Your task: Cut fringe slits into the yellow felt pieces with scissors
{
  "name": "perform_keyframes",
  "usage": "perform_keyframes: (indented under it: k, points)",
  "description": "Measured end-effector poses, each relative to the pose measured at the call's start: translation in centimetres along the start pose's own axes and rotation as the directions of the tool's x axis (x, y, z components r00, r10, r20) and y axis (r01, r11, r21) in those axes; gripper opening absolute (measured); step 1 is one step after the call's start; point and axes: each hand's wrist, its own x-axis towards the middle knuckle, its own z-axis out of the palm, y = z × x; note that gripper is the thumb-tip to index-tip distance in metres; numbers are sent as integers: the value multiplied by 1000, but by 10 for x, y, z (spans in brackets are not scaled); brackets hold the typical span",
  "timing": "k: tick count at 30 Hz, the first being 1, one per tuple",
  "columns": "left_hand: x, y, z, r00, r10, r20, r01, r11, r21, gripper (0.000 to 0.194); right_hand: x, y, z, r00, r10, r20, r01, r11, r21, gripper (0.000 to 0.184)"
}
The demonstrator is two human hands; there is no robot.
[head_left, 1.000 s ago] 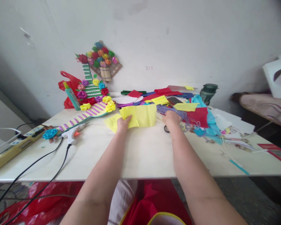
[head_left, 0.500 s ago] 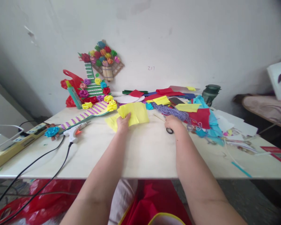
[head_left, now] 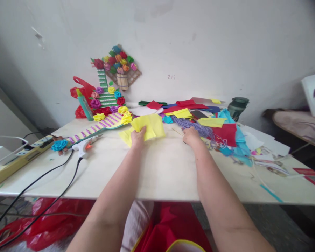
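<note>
Yellow sheet [head_left: 156,126] is around mid-width of the worktop [head_left: 168,175], nearer the back edge than the front. Left hand [head_left: 138,135] has it pinched, thumb on top, at the lower edge left of centre; paper bunches at the pinch and a flap sticks out toward the worktop's left edge. Can't tell how much of it rests on the surface. Right hand [head_left: 191,135] is right of the sheet, well short of the worktop's right edge, fingers curled beside the purple yarn [head_left: 183,121]; a thin stick [head_left: 176,131] pokes out at its fingertips. Can't tell if that's gripped or only touched. Handling, my read: sheet looks like crepe-type paper, so very light, soft, no stiffness, low slip, easily creased or torn. Take it flat near an edge or corner, light pinch, second hold on the far edge if it must stay flat. Stick looks light and rigid, probably snaps if bent; hold near the middle. Keep paper off the glue gun [head_left: 82,148] toward the left edge.
</note>
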Motion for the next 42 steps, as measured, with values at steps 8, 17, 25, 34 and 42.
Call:
perform_keyframes:
  k: [8, 17, 25, 34, 42]
  points:
    - [-2, 4, 1, 999, -5, -53, 3, 999, -41, 26, 0, -21, 6, 975, -196, -104, 214, 951, 221, 39]
    - [1, 2, 0, 998, 11, -65, -14, 999, -37, 27, -15, -37, -7, 992, -79, 95, 84, 995, -47, 34]
    - [2, 3, 0, 996, 5, -89, -11, 998, -62, 26, -11, -28, -4, 982, 28, 187, -19, 999, -49, 36]
    - [11, -6, -5, 996, 13, -90, -26, 989, -143, 28, 1, -15, -1, 975, 95, 201, -132, 974, 183, 21]
    - [16, -10, -7, 996, 22, -88, -36, 986, -162, 29, 4, -22, 4, 953, 197, 230, -300, 513, 804, 25]
